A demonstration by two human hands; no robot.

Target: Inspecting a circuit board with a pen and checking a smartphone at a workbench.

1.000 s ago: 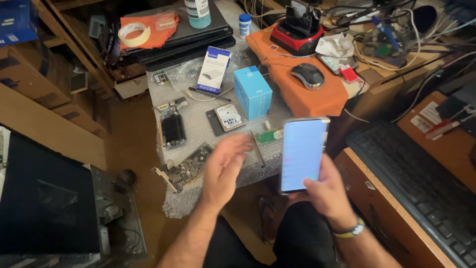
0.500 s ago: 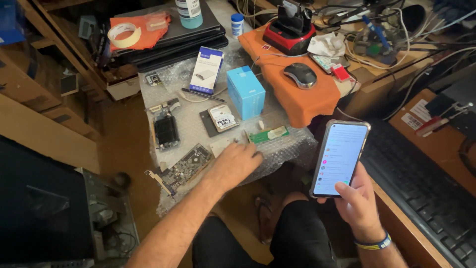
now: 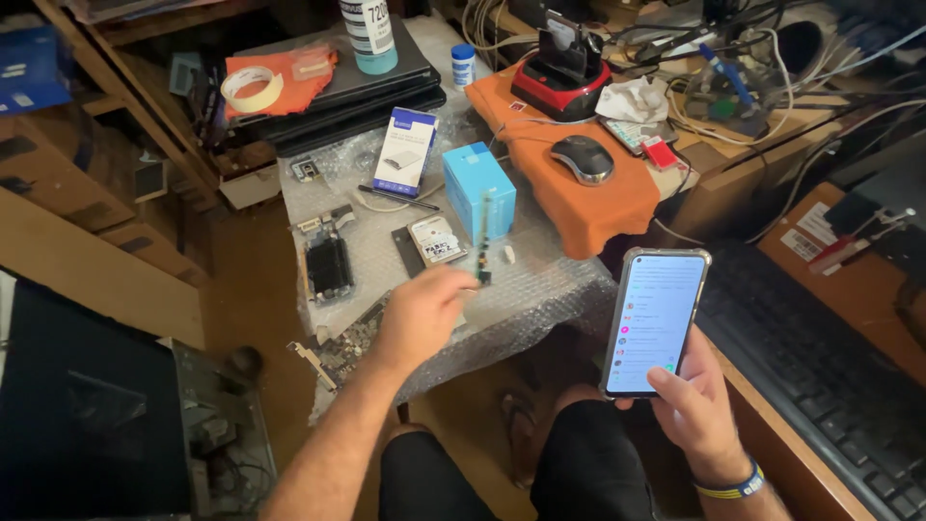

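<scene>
Pinching green memory stick (image 3: pixel 483 236), seemingly upright | left hand (image 3: pixel 422 314) | right hand (image 3: pixel 696 410) grip clamps phone (image 3: pixel 656 320)

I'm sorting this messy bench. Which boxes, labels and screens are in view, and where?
Phone: in right hand, lit white screen.
Blue box: upright, mid-table.
White and blue box: behind it, leaning.
Hard drive: white label, beside left hand.

Warm, dim indoor light from above — the bench (image 3: pixel 540 289) is lit best, the floor and corners sink into shadow. The phone screen (image 3: pixel 656 318) glows; edges bow slightly.
</scene>
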